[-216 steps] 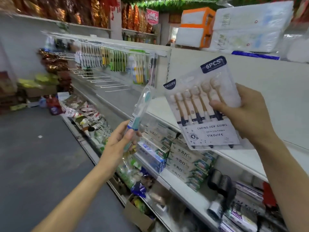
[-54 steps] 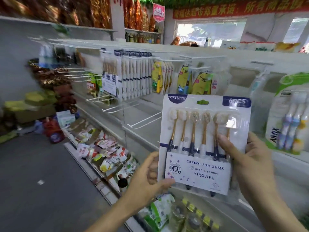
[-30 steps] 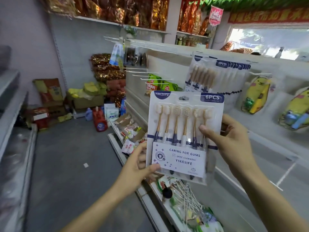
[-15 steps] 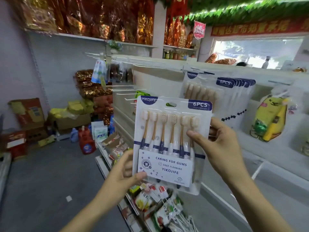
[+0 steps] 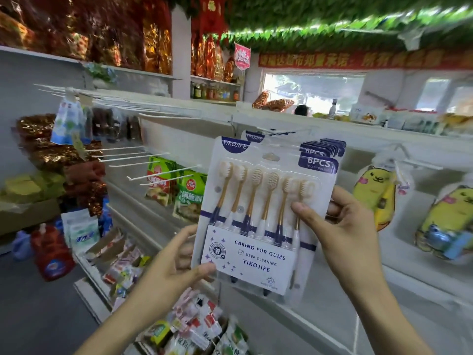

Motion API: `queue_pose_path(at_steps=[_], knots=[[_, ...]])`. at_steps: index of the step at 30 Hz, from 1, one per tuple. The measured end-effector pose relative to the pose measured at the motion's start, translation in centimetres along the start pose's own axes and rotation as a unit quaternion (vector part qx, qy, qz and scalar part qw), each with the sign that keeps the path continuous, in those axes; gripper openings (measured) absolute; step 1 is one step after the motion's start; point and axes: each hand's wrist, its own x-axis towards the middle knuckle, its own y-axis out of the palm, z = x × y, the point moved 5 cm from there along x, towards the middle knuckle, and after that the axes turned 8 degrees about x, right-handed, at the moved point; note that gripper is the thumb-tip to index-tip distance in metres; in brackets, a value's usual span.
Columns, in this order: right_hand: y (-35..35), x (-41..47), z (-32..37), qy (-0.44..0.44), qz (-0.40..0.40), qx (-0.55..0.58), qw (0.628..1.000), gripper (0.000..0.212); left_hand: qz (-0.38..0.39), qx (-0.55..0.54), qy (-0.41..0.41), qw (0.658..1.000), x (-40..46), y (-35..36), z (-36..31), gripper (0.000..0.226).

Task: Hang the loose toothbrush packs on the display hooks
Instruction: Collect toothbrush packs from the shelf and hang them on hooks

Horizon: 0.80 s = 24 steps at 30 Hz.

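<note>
A white six-brush toothbrush pack (image 5: 256, 226) with gold-handled brushes and a navy "6PCS" label is held upright in front of the shelf wall. My left hand (image 5: 176, 262) pinches its lower left corner, thumb on the front. My right hand (image 5: 340, 234) grips its right edge, thumb across the brushes. Directly behind it, several identical packs (image 5: 325, 147) hang in a row on a white display hook (image 5: 271, 130). The held pack's hang hole sits a little below and in front of that hook.
Bare white hooks (image 5: 153, 175) jut out to the left, beside green snack bags (image 5: 189, 196). Yellow character packs (image 5: 376, 193) hang at the right. Lower shelves hold small packets (image 5: 120, 262). A red bottle (image 5: 51, 254) stands on the grey floor at the left.
The pack has come closer to the row of matching hung packs and now overlaps them. Both hands keep the same hold. The view has swung slightly right and up.
</note>
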Motion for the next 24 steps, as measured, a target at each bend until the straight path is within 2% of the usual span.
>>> queue_pose_path(at_steps=[12,20,24], knots=[[2.3,2.1,0.1,-0.008,-0.086,-0.088,0.992,0.027,0.102,-0.027,0.029,0.994,6.6,-0.9,0.6,0.054],[2.4,2.9,-0.7,-0.006,-0.133,-0.158,0.978,0.023,0.143,0.009,0.044,0.989,10.4,-0.7,2.4,0.069],[2.1,3.3,-1.2,0.004,-0.156,-0.217,0.964,0.021,0.16,0.015,0.051,0.986,11.9,0.2,2.7,0.065]])
